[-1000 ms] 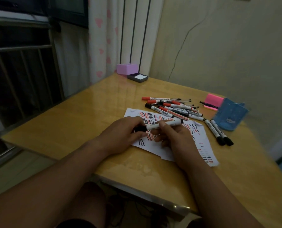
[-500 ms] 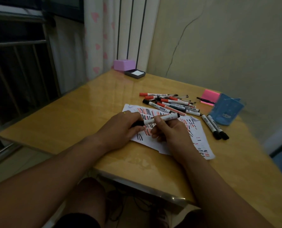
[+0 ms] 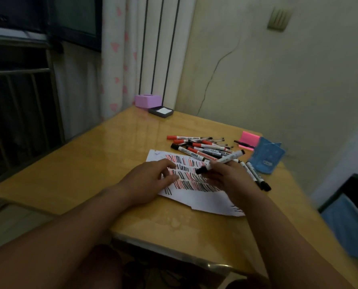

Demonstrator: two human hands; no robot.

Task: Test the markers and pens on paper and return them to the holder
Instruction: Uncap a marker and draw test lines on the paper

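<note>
Marker [image 3: 222, 161] with a white barrel sits in the right hand [image 3: 232, 180], fingers closed around its lower part; the black end points down-left just over the paper [image 3: 205, 199], and the rest of the barrel sticks out up and to the right, past the knuckles. Whether the black end is a cap or a bare tip is too small to tell. The left hand [image 3: 146, 182] lies flat on the paper's left part, fingers spread and holding nothing. The paper, covered in red and black strokes, lies near the desk's [image 3: 90, 170] near edge. Behind it a pile of markers [image 3: 199, 144] lies loose, and two black markers [image 3: 255, 176] lie just right of the right hand. The blue holder [image 3: 267, 157] stands near the desk's right edge.
</note>
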